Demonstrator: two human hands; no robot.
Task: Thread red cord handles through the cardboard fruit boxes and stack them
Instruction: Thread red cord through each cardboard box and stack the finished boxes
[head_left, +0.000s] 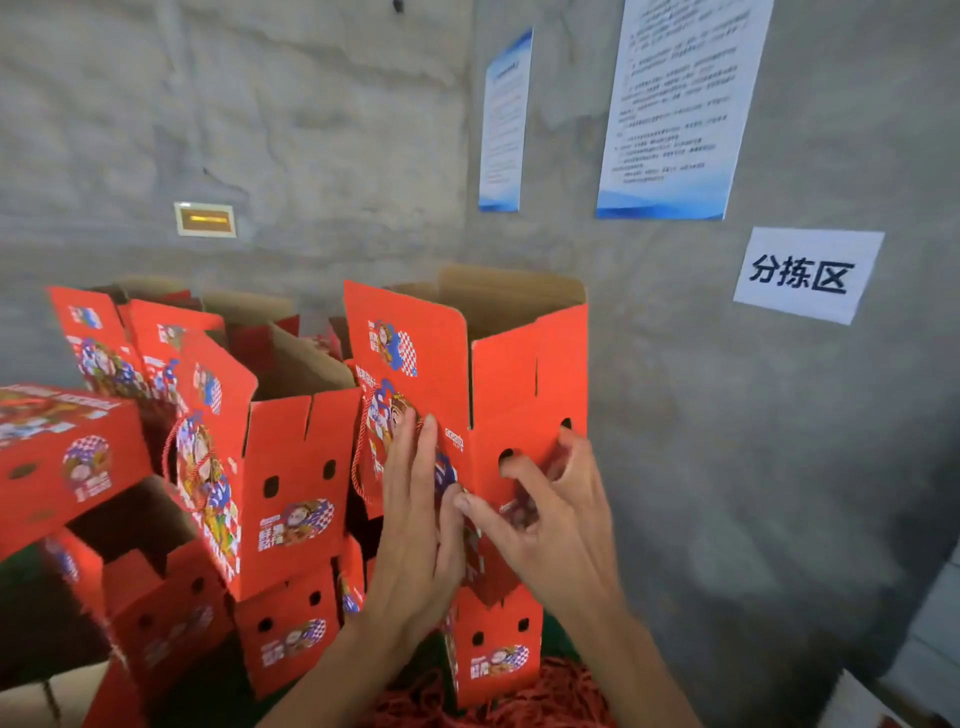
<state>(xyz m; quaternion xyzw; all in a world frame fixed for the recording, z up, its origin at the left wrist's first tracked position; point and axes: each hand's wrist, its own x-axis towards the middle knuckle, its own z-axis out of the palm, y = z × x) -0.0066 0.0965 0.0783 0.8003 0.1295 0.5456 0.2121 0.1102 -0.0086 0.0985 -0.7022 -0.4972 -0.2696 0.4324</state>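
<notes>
A tall open red fruit box stands on top of other boxes, its top flaps up. My left hand lies flat with straight fingers against its printed front face. A red cord handle loops down that face, left of my left hand. My right hand touches the box's side panel, below two round holes, its fingers bent; I cannot make out whether it pinches anything. A pile of loose red cords lies at the bottom, under my forearms.
More red boxes are stacked to the left, one with a threaded cord handle, and lower ones beneath. A rough concrete wall with posted notices and a sign stands close behind and to the right.
</notes>
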